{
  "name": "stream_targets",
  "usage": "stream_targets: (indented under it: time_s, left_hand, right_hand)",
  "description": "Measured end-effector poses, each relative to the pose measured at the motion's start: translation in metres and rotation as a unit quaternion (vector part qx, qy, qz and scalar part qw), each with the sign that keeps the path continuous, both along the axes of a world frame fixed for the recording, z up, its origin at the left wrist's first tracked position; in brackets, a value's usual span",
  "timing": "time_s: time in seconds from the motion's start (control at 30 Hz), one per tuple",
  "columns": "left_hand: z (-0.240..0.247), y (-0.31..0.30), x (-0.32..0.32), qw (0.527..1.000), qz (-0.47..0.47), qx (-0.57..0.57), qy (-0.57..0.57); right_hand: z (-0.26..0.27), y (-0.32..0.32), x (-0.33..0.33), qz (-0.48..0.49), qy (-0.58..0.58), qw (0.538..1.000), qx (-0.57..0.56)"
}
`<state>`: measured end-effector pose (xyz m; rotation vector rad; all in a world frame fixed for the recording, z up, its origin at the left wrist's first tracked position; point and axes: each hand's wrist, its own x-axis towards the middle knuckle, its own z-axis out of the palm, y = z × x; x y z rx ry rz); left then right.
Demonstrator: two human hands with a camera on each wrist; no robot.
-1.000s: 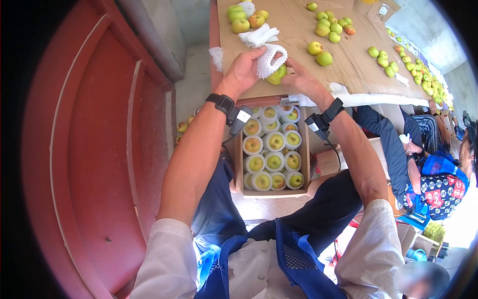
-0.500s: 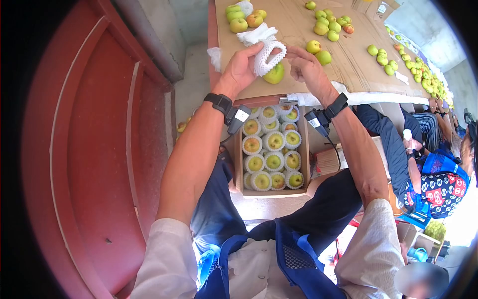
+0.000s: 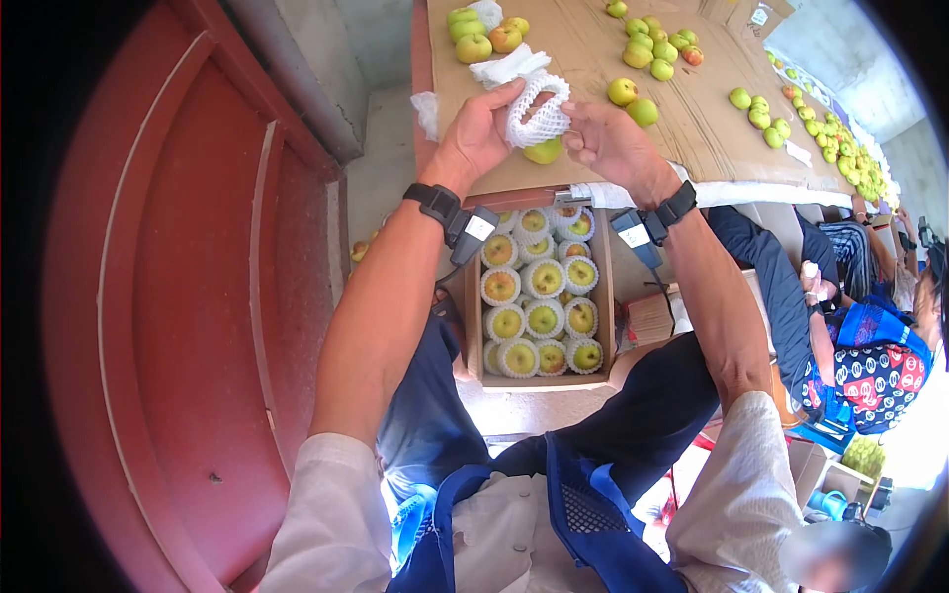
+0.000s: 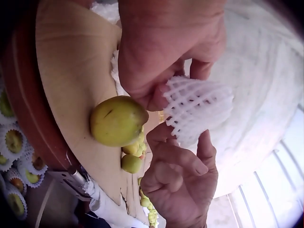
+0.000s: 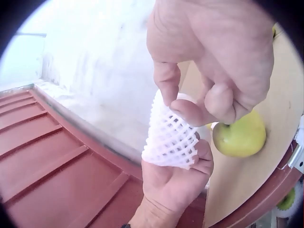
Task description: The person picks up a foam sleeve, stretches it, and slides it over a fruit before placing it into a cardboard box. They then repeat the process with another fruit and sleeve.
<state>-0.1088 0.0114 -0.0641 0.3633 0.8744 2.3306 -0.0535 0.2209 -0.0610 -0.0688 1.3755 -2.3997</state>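
Both hands hold a white foam net sleeve [image 3: 545,129] over the near edge of the cardboard-covered table. My left hand [image 3: 478,134] grips its left side between thumb and fingers. From the right, my right hand [image 3: 618,145] pinches the rim with thumb and forefinger, the other fingers curled in. The mesh [image 5: 168,142] is spread into a hollow cup with no fruit in it. Just below it, a green-yellow apple [image 4: 116,121] rests on the cardboard, touched by neither hand. More flattened white sleeves [image 3: 512,67] lie right behind my left fingers.
Under the table edge stands a carton [image 3: 542,383] of net-wrapped apples [image 3: 545,318]. Loose apples [image 3: 641,54] lie in groups across the cardboard [image 3: 583,59]. A red door [image 3: 188,296] is at left. Another person [image 3: 820,326] sits at right.
The right hand moved from beside the apple up to the sleeve's rim and now pinches it. The sleeve has been drawn wider open and off the apple's top; the left hand stays nearly in place.
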Motion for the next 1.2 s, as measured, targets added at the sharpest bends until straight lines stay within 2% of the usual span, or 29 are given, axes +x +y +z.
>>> stream_targets:
  time_s: [0.17,0.27,0.33,0.63,0.73,0.8,0.9,1.03,1.13,1.2]
  left_hand:
    - [-0.002,-0.001,-0.002,1.000,-0.013,0.007,-0.003]
    - [0.000,-0.002,0.001,1.000,-0.023,0.012,0.001]
    - [0.002,-0.001,0.003,1.000,-0.023,0.012,0.005]
    - [0.005,-0.002,0.005,0.999,-0.016,0.014,0.038]
    - [0.010,-0.003,0.007,0.996,-0.050,0.020,0.071]
    - [0.020,-0.001,0.018,0.999,-0.002,-0.001,0.041]
    - [0.016,-0.005,0.014,0.996,-0.032,0.001,0.081]
    - [0.017,-0.006,0.016,0.996,-0.036,0.004,0.077]
    - [0.019,-0.006,0.019,0.996,-0.038,0.012,0.082]
    - [0.025,-0.006,0.025,0.997,-0.022,-0.027,0.072]
  right_hand:
    - [0.010,-0.001,0.007,0.027,0.006,0.999,0.017]
    - [0.013,-0.003,0.013,-0.001,0.034,0.999,0.022]
    - [0.011,-0.003,0.012,0.010,0.082,0.997,0.008]
    - [0.010,-0.004,0.011,0.002,0.060,0.996,-0.067]
    - [0.012,-0.013,0.020,0.029,0.053,0.993,-0.098]
    - [0.015,-0.014,0.021,0.026,0.052,0.995,-0.082]
    - [0.015,-0.011,0.023,0.038,0.050,0.997,-0.050]
    - [0.013,-0.007,0.022,0.047,0.052,0.997,-0.025]
    - [0.016,-0.004,0.022,0.039,0.072,0.996,-0.041]
    - [0.015,-0.002,0.020,0.022,0.065,0.996,-0.051]
